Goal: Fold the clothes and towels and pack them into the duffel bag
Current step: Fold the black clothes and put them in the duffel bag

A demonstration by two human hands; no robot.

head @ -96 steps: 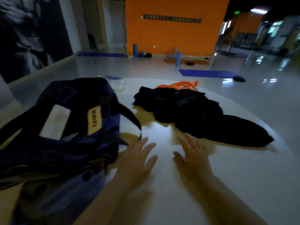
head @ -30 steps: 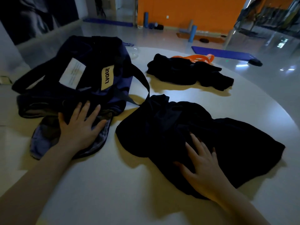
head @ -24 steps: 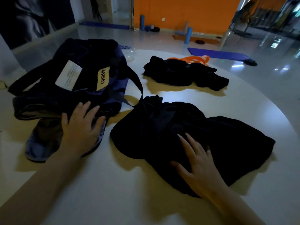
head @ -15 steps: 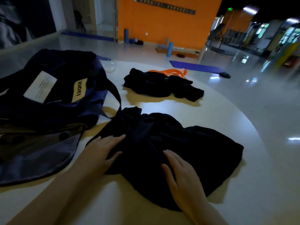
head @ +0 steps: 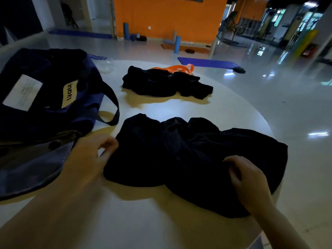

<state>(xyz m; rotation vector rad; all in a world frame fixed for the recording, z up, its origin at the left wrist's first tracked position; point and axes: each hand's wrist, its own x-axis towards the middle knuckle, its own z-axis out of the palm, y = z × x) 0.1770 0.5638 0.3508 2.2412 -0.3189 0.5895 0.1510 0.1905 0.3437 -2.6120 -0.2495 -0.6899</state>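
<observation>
- Landmark: round white tabletop; everything below is placed against it.
- Crumpled black fabric garment lies on the near-middle of the tabletop, unfolded and bunched. Its long axis runs left to right across the person, tilting nearer at the right end.
- Left hand, blurred, sits at the garment's left edge with curled fingers that appear to pinch the hem. Grip likely, not sharp enough to be certain.
- Right hand rests on the garment's near-right part, fingers curled and bunching the cloth.
- Each hand takes one end, so the garment lies directly ahead, between them. Judgement: spreading it flat along that axis comes next, before any fold.
- Navy fabric duffel bag with a yellow label lies on the tabletop's left side, just beside the left hand, which is the nearer one for packing.
- Second black clothing pile waits on the far-middle, touching an orange band.
</observation>
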